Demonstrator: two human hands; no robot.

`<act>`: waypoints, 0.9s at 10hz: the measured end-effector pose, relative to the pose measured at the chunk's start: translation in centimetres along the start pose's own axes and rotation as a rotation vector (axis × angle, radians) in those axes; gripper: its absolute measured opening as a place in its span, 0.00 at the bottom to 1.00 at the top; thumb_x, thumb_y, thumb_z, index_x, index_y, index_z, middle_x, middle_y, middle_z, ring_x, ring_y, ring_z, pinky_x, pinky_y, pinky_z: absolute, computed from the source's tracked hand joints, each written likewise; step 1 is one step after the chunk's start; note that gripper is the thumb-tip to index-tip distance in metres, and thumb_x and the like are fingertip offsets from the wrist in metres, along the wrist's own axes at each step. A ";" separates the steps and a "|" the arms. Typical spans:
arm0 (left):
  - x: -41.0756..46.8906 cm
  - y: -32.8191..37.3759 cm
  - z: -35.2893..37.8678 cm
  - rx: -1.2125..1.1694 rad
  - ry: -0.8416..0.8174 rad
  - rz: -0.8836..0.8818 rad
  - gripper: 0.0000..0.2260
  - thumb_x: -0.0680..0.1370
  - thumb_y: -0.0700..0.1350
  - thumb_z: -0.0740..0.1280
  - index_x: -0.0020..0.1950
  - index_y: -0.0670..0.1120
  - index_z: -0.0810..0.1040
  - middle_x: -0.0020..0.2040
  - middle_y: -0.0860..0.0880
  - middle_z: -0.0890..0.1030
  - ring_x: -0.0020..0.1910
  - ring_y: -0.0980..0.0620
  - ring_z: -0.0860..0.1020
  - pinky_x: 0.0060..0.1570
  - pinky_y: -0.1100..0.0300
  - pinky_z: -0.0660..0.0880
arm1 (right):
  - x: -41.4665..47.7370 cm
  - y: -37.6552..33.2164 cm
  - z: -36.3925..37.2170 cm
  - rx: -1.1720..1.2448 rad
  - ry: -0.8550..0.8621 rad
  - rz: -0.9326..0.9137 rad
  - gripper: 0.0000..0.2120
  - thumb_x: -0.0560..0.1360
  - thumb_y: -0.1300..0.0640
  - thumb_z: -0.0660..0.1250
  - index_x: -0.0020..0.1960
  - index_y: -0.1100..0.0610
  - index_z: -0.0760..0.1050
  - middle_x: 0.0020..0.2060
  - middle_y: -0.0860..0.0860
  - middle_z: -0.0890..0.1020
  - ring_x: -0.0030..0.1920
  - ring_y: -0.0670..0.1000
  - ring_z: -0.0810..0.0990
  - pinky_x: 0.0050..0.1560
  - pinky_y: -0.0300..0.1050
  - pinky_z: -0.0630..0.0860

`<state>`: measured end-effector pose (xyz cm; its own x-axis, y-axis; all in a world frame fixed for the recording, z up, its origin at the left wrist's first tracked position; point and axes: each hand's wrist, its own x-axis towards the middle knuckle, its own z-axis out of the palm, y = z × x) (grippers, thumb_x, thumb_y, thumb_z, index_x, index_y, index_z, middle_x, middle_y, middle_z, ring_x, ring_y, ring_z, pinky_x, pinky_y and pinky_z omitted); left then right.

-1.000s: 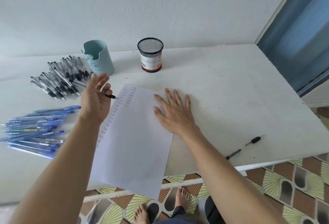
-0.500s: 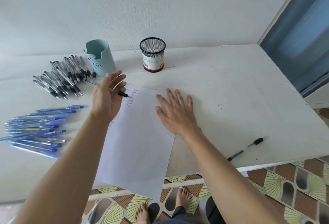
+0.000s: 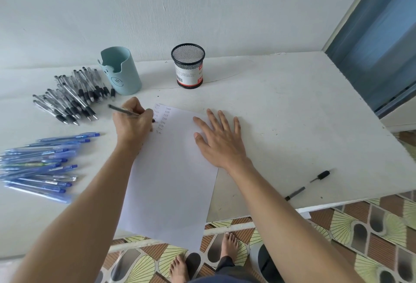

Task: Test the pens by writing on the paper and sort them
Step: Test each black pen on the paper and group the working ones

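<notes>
A pen [image 3: 122, 111] is gripped in the curled left hand [image 3: 132, 123], tip down on the paper [image 3: 173, 170] by the top-left scribbles; the sheet is pinned by the flat, spread right hand [image 3: 219, 138]; tbh it overhangs the table [image 3: 292, 114] edge, so it could get dragged or creased if that press is eased.

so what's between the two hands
Only the sheet of paper, handwritten test marks beside the left hand gripping the pen; the right hand lies flat on its edge. Head view.
</notes>
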<state>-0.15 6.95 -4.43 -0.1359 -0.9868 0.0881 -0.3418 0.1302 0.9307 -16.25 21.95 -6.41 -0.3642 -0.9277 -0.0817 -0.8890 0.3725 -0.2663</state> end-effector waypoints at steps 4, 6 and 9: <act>0.2 -0.7 -0.5 0.165 -0.065 0.135 0.11 0.64 0.31 0.61 0.31 0.41 0.59 0.28 0.46 0.59 0.30 0.50 0.60 0.25 0.59 0.57 | -0.1 0.1 0.0 -0.011 0.004 -0.001 0.25 0.83 0.39 0.44 0.79 0.37 0.49 0.81 0.45 0.46 0.80 0.52 0.42 0.76 0.64 0.35; 0.5 -1.1 -0.5 0.178 -0.067 0.138 0.10 0.63 0.33 0.61 0.31 0.43 0.60 0.27 0.49 0.59 0.30 0.49 0.65 0.24 0.52 0.61 | -0.1 0.0 0.0 -0.006 0.005 0.000 0.25 0.83 0.39 0.44 0.79 0.37 0.49 0.81 0.45 0.46 0.80 0.52 0.41 0.76 0.64 0.35; 0.6 -1.1 -0.3 0.208 -0.070 0.161 0.15 0.64 0.32 0.62 0.30 0.44 0.57 0.28 0.49 0.57 0.32 0.48 0.58 0.28 0.55 0.59 | 0.0 0.0 0.0 -0.019 0.005 0.002 0.25 0.83 0.39 0.44 0.79 0.37 0.49 0.81 0.46 0.45 0.80 0.52 0.42 0.76 0.64 0.35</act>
<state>0.43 6.19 -5.29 -0.2656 -0.9437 0.1973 -0.4931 0.3088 0.8133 -16.19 21.97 -6.42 -0.3674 -0.9268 -0.0774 -0.8933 0.3748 -0.2481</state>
